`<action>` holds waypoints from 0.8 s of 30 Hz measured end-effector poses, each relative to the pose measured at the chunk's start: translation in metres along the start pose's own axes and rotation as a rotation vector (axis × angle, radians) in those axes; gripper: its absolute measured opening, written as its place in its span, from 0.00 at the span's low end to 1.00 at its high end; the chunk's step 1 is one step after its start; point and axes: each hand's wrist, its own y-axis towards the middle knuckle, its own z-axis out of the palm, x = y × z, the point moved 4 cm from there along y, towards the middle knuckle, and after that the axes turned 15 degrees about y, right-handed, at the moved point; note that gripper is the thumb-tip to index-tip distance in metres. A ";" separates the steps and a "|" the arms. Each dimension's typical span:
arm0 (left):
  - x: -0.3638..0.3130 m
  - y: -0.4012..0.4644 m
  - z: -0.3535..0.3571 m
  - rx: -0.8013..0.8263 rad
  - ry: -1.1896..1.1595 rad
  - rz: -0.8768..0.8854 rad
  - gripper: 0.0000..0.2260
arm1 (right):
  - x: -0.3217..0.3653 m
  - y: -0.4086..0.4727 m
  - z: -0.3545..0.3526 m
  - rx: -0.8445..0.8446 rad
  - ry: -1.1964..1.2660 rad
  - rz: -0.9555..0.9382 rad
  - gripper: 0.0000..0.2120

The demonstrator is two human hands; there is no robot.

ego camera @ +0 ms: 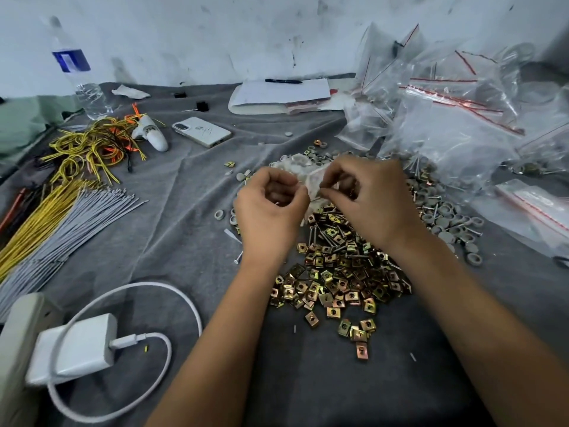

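Small clear bag [311, 184] mostly hidden behind pinching fingers of left hand [271, 208] and right hand [369, 198]; I can't make out contents. Left fingertips curl under hand, out of my sight. Bottle [77, 75] top blurred, label unreadable. Power strip [18, 343] and grey wire bundle [61, 238] cut by left edge. Bag pile [462, 134] runs off right edge.

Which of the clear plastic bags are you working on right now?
The small bag pinched between the left hand and right hand, over the brass clips; the other bags lie piled at the right.
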 end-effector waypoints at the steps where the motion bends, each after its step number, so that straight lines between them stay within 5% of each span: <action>1: 0.001 0.003 -0.004 -0.023 -0.025 -0.017 0.08 | 0.004 0.002 -0.001 -0.033 0.016 -0.037 0.07; 6: 0.017 0.024 -0.041 -0.253 -0.216 -0.199 0.09 | 0.013 0.005 0.004 -0.127 0.065 -0.075 0.05; 11: 0.025 0.039 -0.071 -0.288 -0.705 -0.348 0.11 | 0.019 -0.005 0.059 0.480 -0.101 -0.003 0.06; 19: 0.017 0.047 -0.124 -0.346 -1.091 -0.103 0.07 | 0.036 -0.007 0.115 0.700 -0.161 0.034 0.10; 21: 0.013 0.046 -0.134 -0.409 -1.048 -0.017 0.07 | 0.036 -0.005 0.120 0.746 -0.188 0.075 0.07; 24: 0.000 0.041 -0.144 -0.621 -0.431 0.173 0.07 | 0.034 -0.004 0.122 0.774 -0.234 0.088 0.07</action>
